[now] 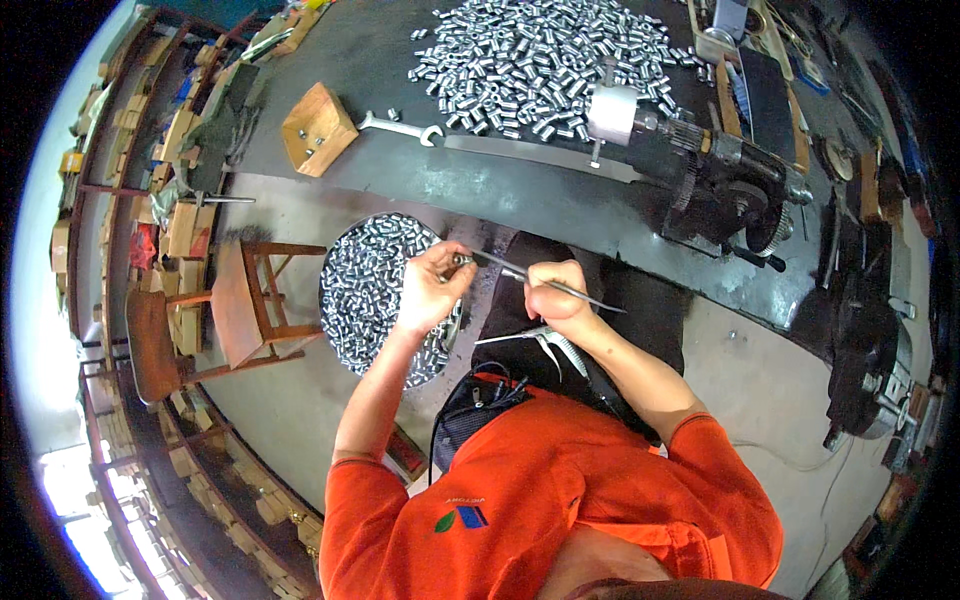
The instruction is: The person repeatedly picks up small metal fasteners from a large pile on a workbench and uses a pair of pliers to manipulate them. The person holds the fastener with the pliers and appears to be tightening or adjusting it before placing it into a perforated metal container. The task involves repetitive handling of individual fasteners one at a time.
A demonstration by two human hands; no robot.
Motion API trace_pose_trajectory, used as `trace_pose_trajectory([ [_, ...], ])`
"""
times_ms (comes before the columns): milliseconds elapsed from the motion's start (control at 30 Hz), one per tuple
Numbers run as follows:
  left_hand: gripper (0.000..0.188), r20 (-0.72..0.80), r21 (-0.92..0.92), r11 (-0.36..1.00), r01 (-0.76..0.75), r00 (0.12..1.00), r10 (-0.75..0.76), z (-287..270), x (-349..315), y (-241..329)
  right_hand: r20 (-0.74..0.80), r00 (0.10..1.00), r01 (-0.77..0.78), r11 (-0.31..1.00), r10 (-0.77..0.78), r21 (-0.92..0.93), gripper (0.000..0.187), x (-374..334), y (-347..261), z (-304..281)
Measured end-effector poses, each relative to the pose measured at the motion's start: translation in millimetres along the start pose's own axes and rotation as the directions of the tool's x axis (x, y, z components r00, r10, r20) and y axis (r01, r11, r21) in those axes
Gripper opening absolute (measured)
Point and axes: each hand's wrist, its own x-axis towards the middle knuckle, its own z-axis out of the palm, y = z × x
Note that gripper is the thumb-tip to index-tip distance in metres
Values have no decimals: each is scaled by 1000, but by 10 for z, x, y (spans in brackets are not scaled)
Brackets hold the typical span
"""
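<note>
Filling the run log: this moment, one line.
left grip: holds metal part | right grip: holds rod, tip near part | wrench, parts heap: on bench

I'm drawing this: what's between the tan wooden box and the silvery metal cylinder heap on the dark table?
A silver, open-ended metal wrench, plus some loose silvery metal, in the head view.

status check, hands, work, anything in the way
Left hand: grip on small metal sleeve. Right hand gripping thin rod, end near sleeve. Silver tool close below right hand.
</note>
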Motion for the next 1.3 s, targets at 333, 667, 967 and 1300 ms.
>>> trace_pose_trajectory([
  [333, 20, -116, 573, 794, -202, 939, 322, -142, 29, -227, 126, 982, 145, 989, -140, -39, 41, -46, -207, 52],
  [667, 20, 12, 618, 743, -257, 948, 318, -63, 35, -117, 156, 987, 60, 992, -43, -109, 41, -3, -127, 18],
  [967, 24, 50, 603, 757, -251, 959, 278, -73, 182, -66, 241, 830, 557, 762, -502, -329, 32, -21, -94, -19],
  [1300, 37, -142, -49, 933, -356, 927, 346, -264, 1828, 927, 204, 881, 473, 799, -427, -371, 30, -24, 173, 47],
])
